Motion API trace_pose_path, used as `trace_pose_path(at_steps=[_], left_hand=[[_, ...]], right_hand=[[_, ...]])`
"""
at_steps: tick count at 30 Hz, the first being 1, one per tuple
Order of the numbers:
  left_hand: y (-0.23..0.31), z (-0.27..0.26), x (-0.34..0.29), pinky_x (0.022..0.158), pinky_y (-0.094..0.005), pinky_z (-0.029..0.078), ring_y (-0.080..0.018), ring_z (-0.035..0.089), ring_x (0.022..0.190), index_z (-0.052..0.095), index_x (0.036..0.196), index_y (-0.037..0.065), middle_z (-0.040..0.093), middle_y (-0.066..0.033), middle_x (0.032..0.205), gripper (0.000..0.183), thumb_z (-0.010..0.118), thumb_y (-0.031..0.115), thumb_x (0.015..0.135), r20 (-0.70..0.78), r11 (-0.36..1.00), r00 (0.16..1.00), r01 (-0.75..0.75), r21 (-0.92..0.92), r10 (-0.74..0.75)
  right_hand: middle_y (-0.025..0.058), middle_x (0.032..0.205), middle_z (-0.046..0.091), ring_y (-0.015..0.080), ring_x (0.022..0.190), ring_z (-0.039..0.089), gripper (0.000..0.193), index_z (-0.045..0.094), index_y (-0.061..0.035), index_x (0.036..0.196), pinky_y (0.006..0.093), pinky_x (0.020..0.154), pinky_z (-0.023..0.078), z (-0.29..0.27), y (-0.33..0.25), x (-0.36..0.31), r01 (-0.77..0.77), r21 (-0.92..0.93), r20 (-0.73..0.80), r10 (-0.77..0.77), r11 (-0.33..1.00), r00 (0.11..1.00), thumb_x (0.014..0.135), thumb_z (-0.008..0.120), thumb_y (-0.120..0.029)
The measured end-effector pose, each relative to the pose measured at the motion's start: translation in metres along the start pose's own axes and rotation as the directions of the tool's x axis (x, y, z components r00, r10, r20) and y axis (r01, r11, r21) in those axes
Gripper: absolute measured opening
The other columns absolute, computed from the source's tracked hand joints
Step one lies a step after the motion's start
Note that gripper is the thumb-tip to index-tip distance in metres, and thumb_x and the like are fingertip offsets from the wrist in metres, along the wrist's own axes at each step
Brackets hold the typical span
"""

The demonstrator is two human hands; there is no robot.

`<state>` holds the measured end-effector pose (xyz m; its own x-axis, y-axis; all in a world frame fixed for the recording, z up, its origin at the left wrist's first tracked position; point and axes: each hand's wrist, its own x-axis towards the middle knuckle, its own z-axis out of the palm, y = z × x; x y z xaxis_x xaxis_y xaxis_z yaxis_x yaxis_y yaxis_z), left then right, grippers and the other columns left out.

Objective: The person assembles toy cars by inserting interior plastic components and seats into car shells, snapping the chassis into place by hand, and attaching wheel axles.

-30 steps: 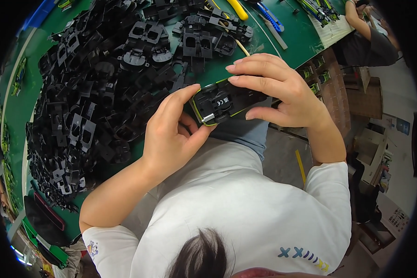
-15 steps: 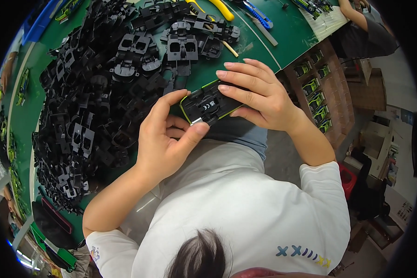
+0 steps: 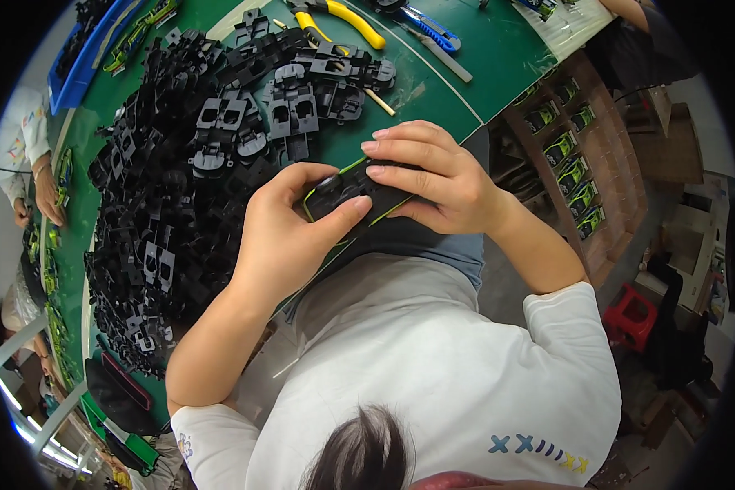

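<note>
Between both hands, just off the table's near edge, is a flat black casing (image 3: 328,194) with lime-green edging, its black face toward me. My left hand (image 3: 282,229) is closed on its left end, with the thumb lying across the black face and the index finger along the upper edge. My right hand (image 3: 449,181) is closed around the other end, fingers over the top and thumb beneath, hiding much of that half. Beyond my left hand rises a large heap of black plastic parts (image 3: 184,192), a few lying separately at its right side.
On the green table (image 3: 441,102) lie yellow-handled pliers (image 3: 355,20), a blue cutter (image 3: 429,28) and a thin stick (image 3: 380,103). A blue bin (image 3: 77,69) stands far left, near another person's hand (image 3: 47,194). At right are a tray (image 3: 616,175) of several green-black pieces and a red stool (image 3: 629,317).
My left thumb has moved from the casing's lower corner onto its black face. A silvery bit at that corner no longer shows. The whole view has shifted slightly.
</note>
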<state>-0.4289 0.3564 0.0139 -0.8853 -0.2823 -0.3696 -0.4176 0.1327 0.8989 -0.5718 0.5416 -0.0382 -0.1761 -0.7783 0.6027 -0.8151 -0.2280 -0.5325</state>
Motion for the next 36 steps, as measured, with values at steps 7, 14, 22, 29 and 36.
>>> trace_pose_path(at_steps=[7, 14, 22, 29, 36], left_hand=[[0.007, 0.000, -0.018, 0.083, -0.0270, 0.054, -0.0140, 0.064, 0.092, 0.056, 0.115, -0.004, 0.066, -0.0113, 0.105, 0.041, 0.078, 0.003, 0.081, -0.069, 0.935, 0.997, -0.067, -0.347, 0.046], [0.005, 0.000, -0.024, 0.086, -0.0281, 0.052, -0.0147, 0.062, 0.097, 0.056, 0.114, -0.004, 0.065, -0.0111, 0.107, 0.042, 0.079, 0.002, 0.080, -0.030, 0.933, 0.992, -0.127, -0.337, 0.124], [-0.007, -0.006, -0.027, 0.089, -0.0275, 0.051, -0.0140, 0.063, 0.101, 0.056, 0.126, -0.007, 0.066, -0.0113, 0.111, 0.053, 0.079, 0.007, 0.081, 0.138, 0.946, 0.990, 0.017, -0.325, 0.029], [-0.010, -0.003, -0.026, 0.079, -0.0261, 0.054, -0.0125, 0.066, 0.089, 0.062, 0.118, -0.005, 0.070, -0.0097, 0.101, 0.049, 0.082, 0.017, 0.079, 0.155, 0.973, 0.988, 0.050, -0.224, -0.015], [-0.008, 0.000, -0.031, 0.077, -0.0248, 0.053, -0.0108, 0.066, 0.085, 0.064, 0.116, -0.005, 0.070, -0.0080, 0.098, 0.045, 0.082, 0.014, 0.080, 0.139, 0.976, 0.990, 0.001, -0.217, 0.030]], right_hand=[[0.0187, 0.143, 0.047, 0.0307, 0.132, 0.047, 0.079, 0.051, -0.0025, 0.136, 0.0434, 0.108, 0.038, -0.028, -0.021, 0.013, -0.136, 0.178, -0.291, 0.184, 0.975, 0.939, 0.072, 0.084, -0.034], [0.0056, 0.106, 0.067, 0.0094, 0.093, 0.059, 0.060, 0.052, 0.0045, 0.131, 0.0227, 0.086, 0.047, -0.037, -0.040, 0.021, -0.639, 0.714, 0.252, 0.746, 0.286, 0.616, 0.092, 0.068, -0.038], [-0.0019, 0.084, 0.065, 0.0032, 0.074, 0.056, 0.028, 0.067, -0.0007, 0.107, 0.0192, 0.062, 0.046, -0.023, -0.041, 0.014, -0.695, 0.673, 0.344, 0.724, 0.254, 0.598, 0.096, 0.066, -0.027], [0.0012, 0.094, 0.064, 0.0050, 0.084, 0.056, 0.026, 0.064, 0.0046, 0.111, 0.0219, 0.074, 0.049, -0.018, -0.056, 0.016, -0.668, 0.704, 0.335, 0.717, 0.241, 0.611, 0.094, 0.068, -0.015], [0.0021, 0.096, 0.065, 0.0055, 0.083, 0.057, 0.028, 0.064, 0.0050, 0.114, 0.0215, 0.072, 0.049, -0.020, -0.057, 0.010, -0.681, 0.695, 0.355, 0.714, 0.231, 0.604, 0.093, 0.069, -0.014]])
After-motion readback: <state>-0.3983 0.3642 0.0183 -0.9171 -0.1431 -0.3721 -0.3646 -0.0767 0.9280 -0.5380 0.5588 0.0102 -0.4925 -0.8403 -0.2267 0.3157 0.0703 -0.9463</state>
